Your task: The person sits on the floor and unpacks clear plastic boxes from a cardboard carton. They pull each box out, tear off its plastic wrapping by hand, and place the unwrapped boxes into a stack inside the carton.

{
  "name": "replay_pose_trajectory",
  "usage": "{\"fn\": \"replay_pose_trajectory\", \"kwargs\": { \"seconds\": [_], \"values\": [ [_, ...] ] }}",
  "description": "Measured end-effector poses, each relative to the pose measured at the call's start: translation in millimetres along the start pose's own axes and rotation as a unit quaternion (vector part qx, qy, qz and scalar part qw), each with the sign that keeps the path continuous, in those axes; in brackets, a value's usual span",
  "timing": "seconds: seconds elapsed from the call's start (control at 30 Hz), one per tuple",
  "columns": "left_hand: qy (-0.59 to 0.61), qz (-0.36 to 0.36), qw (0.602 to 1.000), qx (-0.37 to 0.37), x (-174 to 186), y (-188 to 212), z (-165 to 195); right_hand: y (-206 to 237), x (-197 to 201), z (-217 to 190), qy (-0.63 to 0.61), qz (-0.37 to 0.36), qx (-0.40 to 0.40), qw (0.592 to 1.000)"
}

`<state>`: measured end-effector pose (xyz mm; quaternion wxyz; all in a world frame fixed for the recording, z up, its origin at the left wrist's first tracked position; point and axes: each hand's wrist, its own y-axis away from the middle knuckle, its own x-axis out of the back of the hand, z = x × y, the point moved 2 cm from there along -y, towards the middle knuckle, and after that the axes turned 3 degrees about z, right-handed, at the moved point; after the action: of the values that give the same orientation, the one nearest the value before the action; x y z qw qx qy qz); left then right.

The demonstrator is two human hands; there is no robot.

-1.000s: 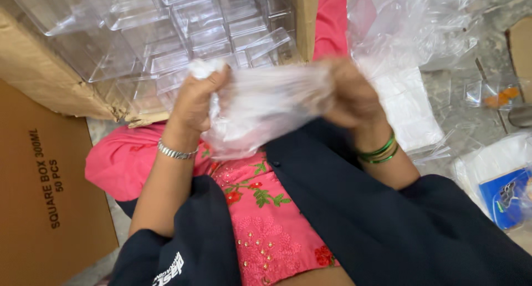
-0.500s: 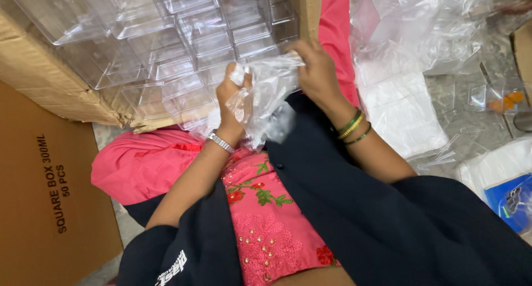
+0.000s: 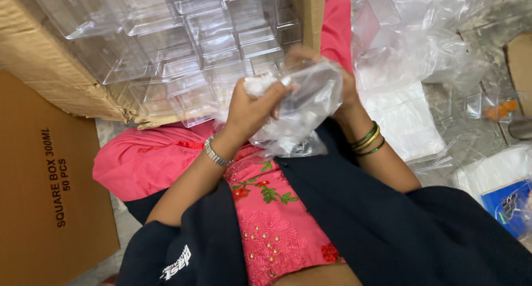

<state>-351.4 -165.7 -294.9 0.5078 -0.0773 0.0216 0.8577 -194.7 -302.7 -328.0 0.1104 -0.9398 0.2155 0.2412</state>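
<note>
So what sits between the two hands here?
In the head view, a crumpled clear plastic bag fills the gap: the left hand grips its bunched white end, and the right hand holds it from behind, mostly hidden by the plastic.

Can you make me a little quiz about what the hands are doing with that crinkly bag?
1. True or false: both hands grip the clear bag.
2. Which wrist wears the silver watch? A) left B) right
3. Fill in: the cardboard box behind the hands is full of clear plastic ____.

Key:
1. True. The left hand bunches one end; the right hand holds it from behind.
2. A. The right wrist has green and gold bangles.
3. Boxes, stacked together.
</note>
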Motion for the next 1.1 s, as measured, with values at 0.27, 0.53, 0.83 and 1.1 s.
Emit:
{"fn": "replay_pose_trajectory", "kwargs": {
  "seconds": [0.27, 0.53, 0.83, 1.1],
  "values": [
    [-0.090, 0.118, 0.985, -0.093, 26, 2, 21, 15, -58, -2, -0.114, -0.143, -0.109, 0.977],
    [-0.370, 0.027, 0.921, -0.119, 20, -13, -41, 44, -72, -13, -0.116, -0.179, -0.124, 0.969],
    [-0.044, 0.164, 0.981, -0.095, 70, -5, 27, 14, 138, -74, -0.017, 0.415, 0.280, 0.865],
    [-0.044, 0.176, 0.967, -0.179, 74, 3, 20, 11, 229, -6, 0.488, 0.518, 0.337, 0.616]
  ]
}}
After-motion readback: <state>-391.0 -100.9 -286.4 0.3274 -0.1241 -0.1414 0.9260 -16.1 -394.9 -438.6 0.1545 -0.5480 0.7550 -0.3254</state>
